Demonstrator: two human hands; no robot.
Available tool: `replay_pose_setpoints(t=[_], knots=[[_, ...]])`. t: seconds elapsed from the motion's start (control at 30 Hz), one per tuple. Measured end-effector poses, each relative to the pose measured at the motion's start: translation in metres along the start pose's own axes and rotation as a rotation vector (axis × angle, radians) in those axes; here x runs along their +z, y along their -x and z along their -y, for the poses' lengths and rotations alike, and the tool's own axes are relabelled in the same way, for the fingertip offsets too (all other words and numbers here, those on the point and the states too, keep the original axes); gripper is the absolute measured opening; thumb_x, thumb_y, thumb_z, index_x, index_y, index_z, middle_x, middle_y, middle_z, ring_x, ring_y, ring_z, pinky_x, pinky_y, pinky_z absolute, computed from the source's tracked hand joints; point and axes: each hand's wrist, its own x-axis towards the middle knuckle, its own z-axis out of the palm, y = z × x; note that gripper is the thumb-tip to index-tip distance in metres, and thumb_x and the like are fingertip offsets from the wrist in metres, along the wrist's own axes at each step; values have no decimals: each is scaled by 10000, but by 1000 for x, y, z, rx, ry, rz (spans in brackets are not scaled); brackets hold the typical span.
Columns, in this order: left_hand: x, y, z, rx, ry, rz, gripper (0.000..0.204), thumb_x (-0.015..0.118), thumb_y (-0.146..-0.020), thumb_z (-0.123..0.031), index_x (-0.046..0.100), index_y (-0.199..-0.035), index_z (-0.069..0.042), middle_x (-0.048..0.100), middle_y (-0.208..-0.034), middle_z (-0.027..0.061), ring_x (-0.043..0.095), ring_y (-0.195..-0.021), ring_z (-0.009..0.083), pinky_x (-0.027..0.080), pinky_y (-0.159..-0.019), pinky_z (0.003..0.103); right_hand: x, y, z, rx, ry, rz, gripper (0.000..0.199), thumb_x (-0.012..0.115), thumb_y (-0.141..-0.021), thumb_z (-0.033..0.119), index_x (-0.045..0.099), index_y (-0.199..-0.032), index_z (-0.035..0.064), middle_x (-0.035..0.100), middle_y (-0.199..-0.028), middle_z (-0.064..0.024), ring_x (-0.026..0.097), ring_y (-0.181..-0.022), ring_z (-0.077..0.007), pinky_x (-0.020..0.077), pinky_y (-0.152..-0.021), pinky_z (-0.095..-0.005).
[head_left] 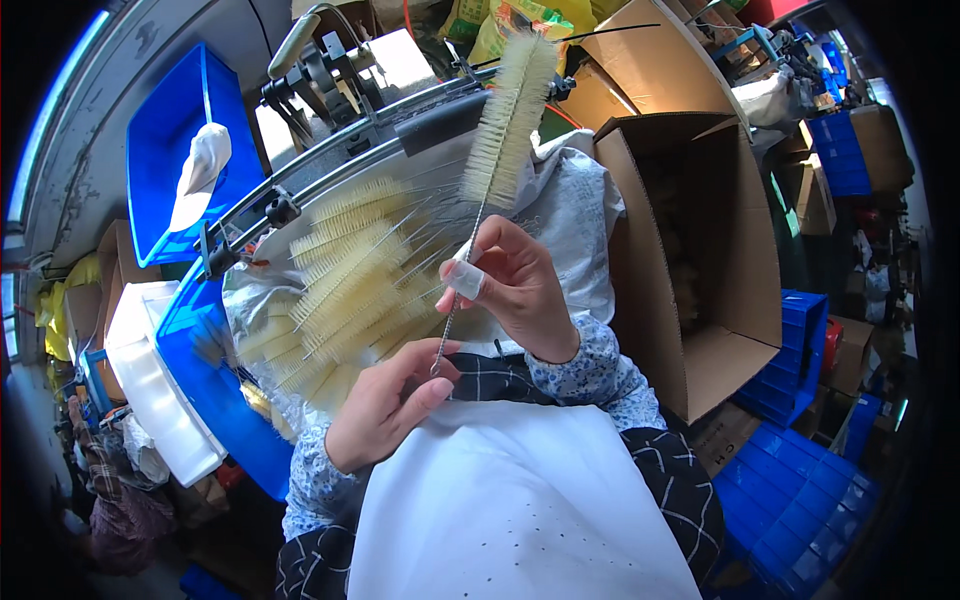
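Pinching the brush (506,130) by its wire stem (478,225), the right hand (520,292) holds it slanting, bristles uppermost, to the right of the brush pile (345,280). The left hand (388,398) curls at the looped end (435,369); whether it grips cannot be told. A light, steady pinch, clear of the bristles, should keep the wire stem straight.

Cream-bristled brush (512,120), blue-flowered white sleeves (590,368), white cloth (490,490), brown carton (648,280), blue tub (155,160)
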Motion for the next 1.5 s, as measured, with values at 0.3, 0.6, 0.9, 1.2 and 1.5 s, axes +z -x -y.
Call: replay_pose_setpoints(t=[0.3,0.6,0.9,1.2,1.5], knots=[[16,-2,7,-110,463,105,383,352,-943,-333,511,-798,-16,388,-528,-34,307,-477,33,244,-439,187,-24,-12,23,-290,409,-222,395,647,-795,278,413,-1013,46,550,-882,-60,558,-720,-79,446,-629,-206],[21,2,14,-95,588,208,372,371,-937,-334,512,-781,-27,379,-524,-43,284,-449,19,207,-418,180,-47,-61,75,-717,710,-419,478,700,-726,371,509,-1007,35,454,-847,-40,424,-673,-80,399,-563,-219],[19,0,13,-143,663,215,358,379,-936,-323,495,-752,-39,374,-496,-43,296,-434,28,216,-409,186,-96,-92,79,-656,700,-489,311,681,-761,305,614,-752,2,575,-673,-19,499,-626,-71,409,-574,-209],[22,-13,7,-162,1148,287,379,315,-947,-325,405,-654,-102,319,-372,-33,234,-310,74,226,-325,245,-243,-128,-25,-61,111,-899,255,488,-886,273,472,-962,29,534,-809,-67,559,-684,-154,489,-607,-273],[25,-16,6,-137,1358,300,382,175,-967,-312,381,-705,-125,293,-359,-54,207,-291,78,228,-327,243,-241,-167,-49,322,61,-756,533,457,-855,444,384,-1210,54,583,-922,-144,539,-842,-230,415,-738,-326]])
